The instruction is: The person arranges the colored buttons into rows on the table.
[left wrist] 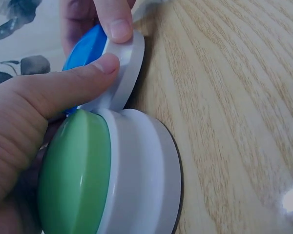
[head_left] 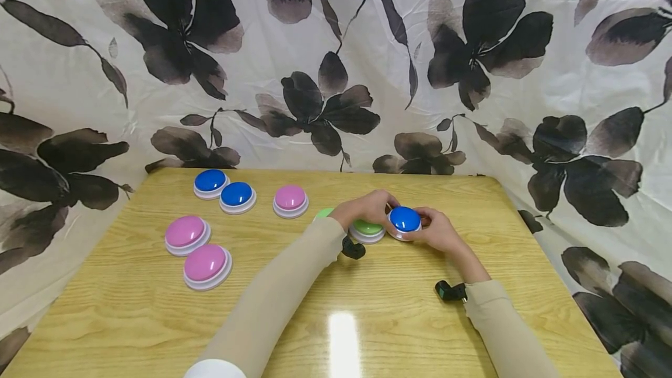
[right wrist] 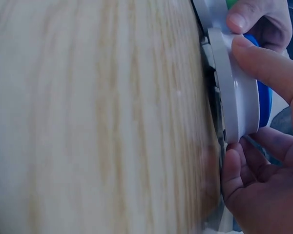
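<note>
Both hands are on a blue push button point(head_left: 404, 219) with a white round base, right of the table's middle. My left hand point(head_left: 373, 207) pinches its left side, the thumb point(left wrist: 95, 73) lying along the white rim in the left wrist view. From the other side my right hand point(head_left: 438, 231) grips the base between thumb point(right wrist: 268, 68) and curled fingers. Whether the base rests fully on the table cannot be told. A green push button point(head_left: 367, 231) stands right beside the blue one, under my left hand. Another green button point(head_left: 324, 213) is mostly hidden by the left forearm.
Two blue buttons point(head_left: 237, 194) stand at the back left, with a pink button point(head_left: 290, 198) to their right. Two more pink buttons point(head_left: 205, 263) sit at the left. The wooden table point(head_left: 409, 331) ends at a floral cloth point(head_left: 336, 34).
</note>
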`<state>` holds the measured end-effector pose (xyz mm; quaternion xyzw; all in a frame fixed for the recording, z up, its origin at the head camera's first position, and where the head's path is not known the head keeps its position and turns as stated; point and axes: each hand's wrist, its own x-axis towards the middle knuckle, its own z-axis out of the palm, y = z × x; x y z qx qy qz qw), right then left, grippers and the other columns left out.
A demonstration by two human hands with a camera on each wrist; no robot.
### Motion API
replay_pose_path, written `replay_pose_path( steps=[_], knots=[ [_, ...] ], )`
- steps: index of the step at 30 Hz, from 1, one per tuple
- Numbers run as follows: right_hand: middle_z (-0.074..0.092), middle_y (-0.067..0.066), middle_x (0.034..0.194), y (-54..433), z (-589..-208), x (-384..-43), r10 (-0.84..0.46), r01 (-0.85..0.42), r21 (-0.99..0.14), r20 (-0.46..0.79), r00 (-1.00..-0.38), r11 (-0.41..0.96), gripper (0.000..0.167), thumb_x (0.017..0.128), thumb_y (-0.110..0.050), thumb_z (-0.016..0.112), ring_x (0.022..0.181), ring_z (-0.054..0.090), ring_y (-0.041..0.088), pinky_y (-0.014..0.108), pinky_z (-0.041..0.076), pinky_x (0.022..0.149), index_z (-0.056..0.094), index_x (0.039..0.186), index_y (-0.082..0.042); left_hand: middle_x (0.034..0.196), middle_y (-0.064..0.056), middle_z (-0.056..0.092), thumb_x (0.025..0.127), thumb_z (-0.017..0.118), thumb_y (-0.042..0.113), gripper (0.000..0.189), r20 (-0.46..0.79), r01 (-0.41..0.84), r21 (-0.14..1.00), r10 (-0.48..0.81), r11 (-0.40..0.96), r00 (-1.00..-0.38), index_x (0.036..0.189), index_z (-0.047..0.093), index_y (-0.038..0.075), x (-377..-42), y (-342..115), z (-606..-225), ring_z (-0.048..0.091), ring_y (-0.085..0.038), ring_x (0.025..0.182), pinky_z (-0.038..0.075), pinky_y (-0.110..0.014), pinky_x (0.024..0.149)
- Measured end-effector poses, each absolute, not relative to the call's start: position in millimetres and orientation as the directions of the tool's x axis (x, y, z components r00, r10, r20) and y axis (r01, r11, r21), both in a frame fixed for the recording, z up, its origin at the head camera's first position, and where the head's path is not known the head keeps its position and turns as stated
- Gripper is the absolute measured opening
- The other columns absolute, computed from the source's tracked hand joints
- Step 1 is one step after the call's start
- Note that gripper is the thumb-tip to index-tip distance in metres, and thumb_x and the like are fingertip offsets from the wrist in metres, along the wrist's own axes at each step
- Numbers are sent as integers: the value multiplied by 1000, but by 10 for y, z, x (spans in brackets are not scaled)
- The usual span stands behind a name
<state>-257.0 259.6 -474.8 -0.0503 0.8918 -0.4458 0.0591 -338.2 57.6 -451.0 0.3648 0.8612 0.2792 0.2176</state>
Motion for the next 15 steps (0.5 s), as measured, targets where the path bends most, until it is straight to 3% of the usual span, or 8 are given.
replay_pose_path(
  steps=[15],
  knots=[
    [56, 19, 124, 2571, -4749, -2550, -110, 8, -812, -89, -990, 583, 84, 69, -34, 89, 105, 53, 32, 46, 46, 92, 50, 135, 0, 123, -3, 62, 73, 87, 32, 72, -167, 469, 676, 738, 568, -653, 134, 57, 7, -3385, 554, -4554, 59, -13, 104, 49, -23, 86]
  ],
)
